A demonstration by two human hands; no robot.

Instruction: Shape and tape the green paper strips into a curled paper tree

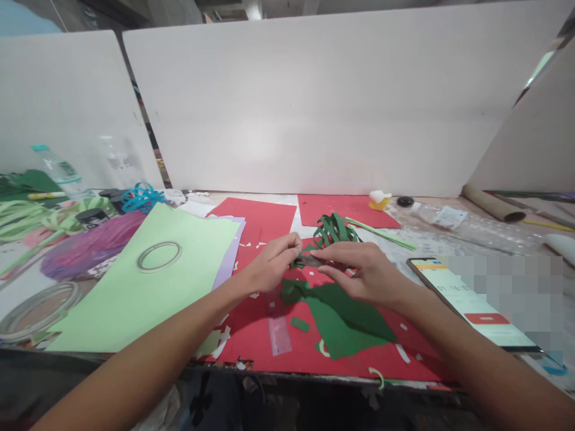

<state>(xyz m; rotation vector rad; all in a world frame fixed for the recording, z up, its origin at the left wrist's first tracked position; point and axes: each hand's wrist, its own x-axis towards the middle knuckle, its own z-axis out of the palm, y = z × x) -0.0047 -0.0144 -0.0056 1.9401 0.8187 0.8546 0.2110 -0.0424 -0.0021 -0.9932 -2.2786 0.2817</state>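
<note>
My left hand (pixel 278 260) is closed in a pinch on a small dark green piece of paper (pixel 296 261) over the red sheet. My right hand (pixel 366 269) faces it, fingers closed on a small, thin dark blade-like tool (pixel 309 261) whose tip meets the green piece. Its exact kind is too small to make out. Just behind the hands stands a looped bunch of dark green paper strips (pixel 335 230). Under my right hand lies a larger dark green paper sheet (pixel 345 320). A clear plastic strip (pixel 279 332) rests below my left hand.
Light green sheets (pixel 193 299) with a tape ring (pixel 159 257) lie left. A phone (pixel 476 299) lies right. Red paper (pixel 265 365) with scraps covers the front. White panels (pixel 314 102) stand behind; a cardboard tube (pixel 492 203) lies back right.
</note>
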